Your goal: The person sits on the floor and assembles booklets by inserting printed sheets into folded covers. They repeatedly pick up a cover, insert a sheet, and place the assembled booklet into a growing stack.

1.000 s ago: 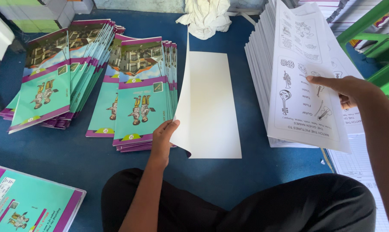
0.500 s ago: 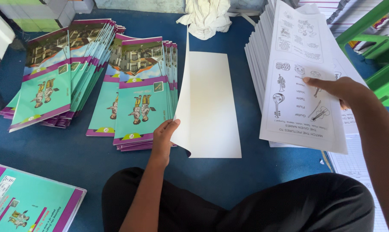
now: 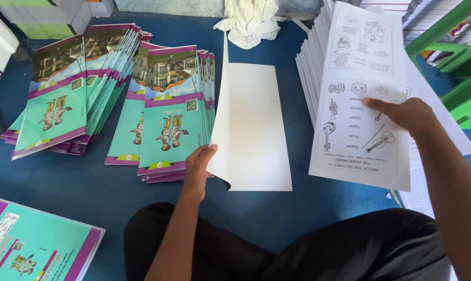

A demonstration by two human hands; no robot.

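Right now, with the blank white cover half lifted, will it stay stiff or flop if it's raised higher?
Probably floppy: the white cover already curls at the corner where the left hand pinches it. It looks light, since the raised flap stands on fingertip support alone. It may slide easily on the blue surface, being smooth and flat.

Blank white cover sheet (image 3: 256,130) lay open on the blue floor at 12 o'clock from me, its left flap stood up on edge in my left hand (image 3: 199,166). Printed worksheet (image 3: 363,99), b/w pics w/ labels, hung tilted at 2 o'clock in my right hand (image 3: 407,115).
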